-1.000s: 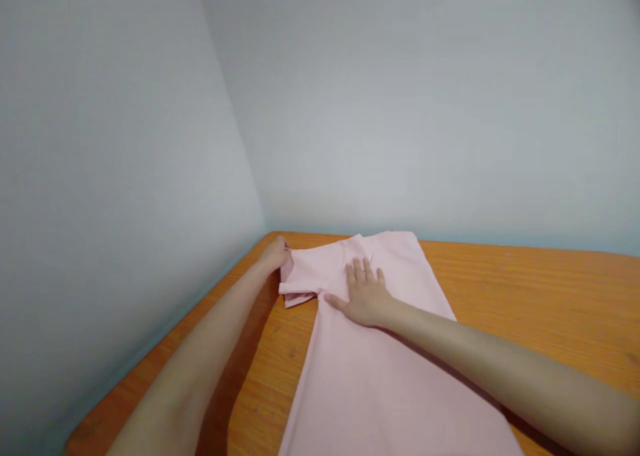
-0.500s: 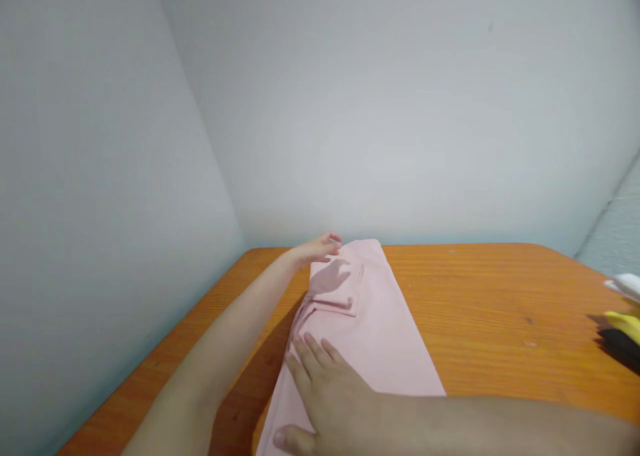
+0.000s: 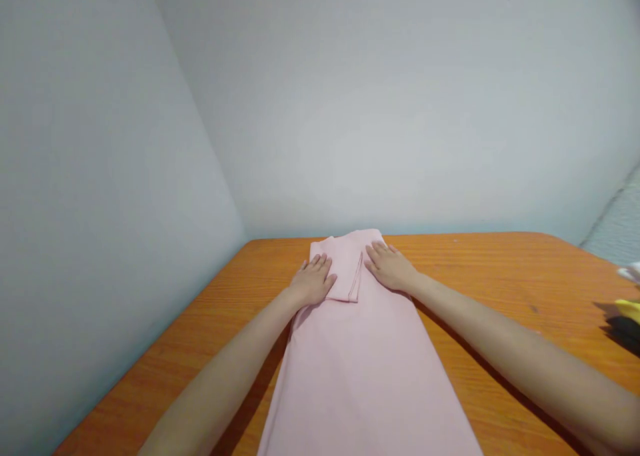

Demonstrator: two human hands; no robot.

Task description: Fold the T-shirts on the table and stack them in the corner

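A pale pink garment (image 3: 361,376) lies folded lengthwise on the orange wooden table (image 3: 500,269), running from the far edge toward me. A folded flap of the same cloth, possibly a sleeve (image 3: 344,269), sits on top at the far end. My left hand (image 3: 314,281) rests flat on the garment, its fingers touching the flap's left side. My right hand (image 3: 389,267) lies flat on the cloth just right of the flap. Neither hand grips anything.
Pale grey walls (image 3: 400,109) meet behind the table's far edge and along its left side. At the right table edge stands a small pile of yellow, black and white items (image 3: 629,313), partly cut off by the frame.
The flap now lies folded on the garment, and the left hand has let go of it. The right hand has moved up beside the flap, and both hands lie flat.
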